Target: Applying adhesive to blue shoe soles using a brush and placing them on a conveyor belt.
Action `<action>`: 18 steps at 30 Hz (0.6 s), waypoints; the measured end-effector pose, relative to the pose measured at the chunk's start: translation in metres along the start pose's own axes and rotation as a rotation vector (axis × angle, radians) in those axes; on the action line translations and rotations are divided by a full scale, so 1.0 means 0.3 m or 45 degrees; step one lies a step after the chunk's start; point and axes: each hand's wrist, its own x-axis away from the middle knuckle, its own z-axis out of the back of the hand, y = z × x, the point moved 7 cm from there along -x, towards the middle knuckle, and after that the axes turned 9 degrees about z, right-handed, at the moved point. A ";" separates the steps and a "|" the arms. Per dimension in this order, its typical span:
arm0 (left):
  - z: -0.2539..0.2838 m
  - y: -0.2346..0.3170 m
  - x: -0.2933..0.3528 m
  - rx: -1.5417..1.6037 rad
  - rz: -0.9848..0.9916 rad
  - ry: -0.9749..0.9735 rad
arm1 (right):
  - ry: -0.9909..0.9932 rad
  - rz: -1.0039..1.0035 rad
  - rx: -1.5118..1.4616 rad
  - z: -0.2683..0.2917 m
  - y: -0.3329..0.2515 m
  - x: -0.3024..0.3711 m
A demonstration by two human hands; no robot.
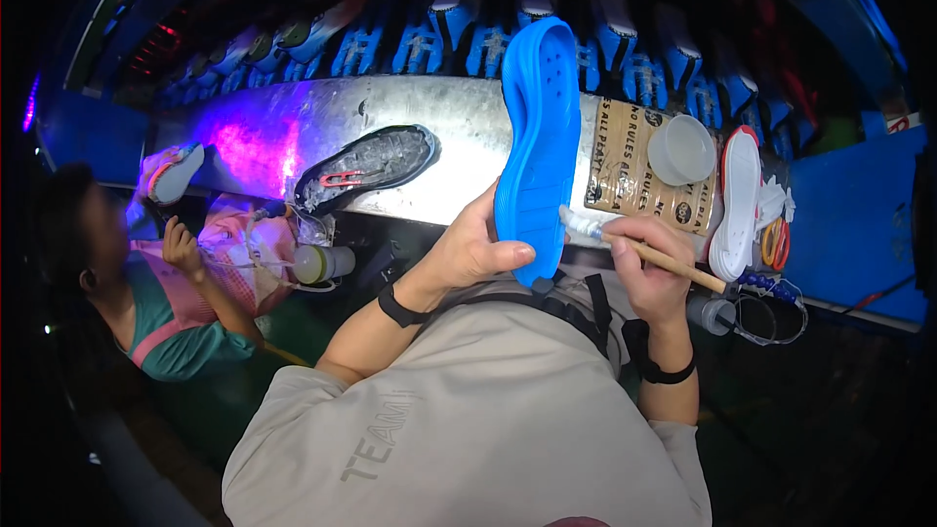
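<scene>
My left hand (473, 252) grips a bright blue shoe sole (539, 141) by its near end and holds it upright over the metal bench (322, 122). A wooden-handled brush (639, 249) is in my right hand (652, 268), with its pale bristle tip touching the sole's right edge near the lower end. Both wrists wear black bands.
A black sole with red detail (366, 168) lies on the bench to the left. On a brown sheet (625, 176) stands a translucent cup (680, 149); beside it lie a white sole (737, 200) and orange-handled scissors (776, 242). A co-worker (166, 283) sits at left. Shoes on blue holders (429, 39) line the conveyor behind.
</scene>
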 end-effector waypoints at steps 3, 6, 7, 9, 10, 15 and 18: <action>0.005 -0.001 0.002 -0.023 -0.001 -0.014 | -0.080 -0.007 -0.017 -0.005 -0.011 0.009; 0.003 -0.003 0.001 -0.013 0.037 -0.005 | 0.047 -0.081 -0.083 0.014 0.005 0.014; -0.001 -0.002 -0.001 -0.014 0.042 -0.007 | 0.032 -0.095 -0.082 0.002 0.012 0.014; -0.016 0.014 -0.002 -0.022 -0.017 -0.065 | 0.250 -0.135 -0.063 0.012 0.032 0.015; -0.017 0.014 -0.004 -0.022 -0.010 -0.071 | 0.230 -0.114 -0.044 0.009 0.030 0.011; -0.001 0.006 -0.009 -0.039 -0.027 -0.035 | 0.142 0.078 0.071 -0.007 -0.029 0.003; 0.023 0.007 -0.010 -0.128 -0.078 0.036 | -0.022 0.006 0.008 -0.029 -0.036 0.005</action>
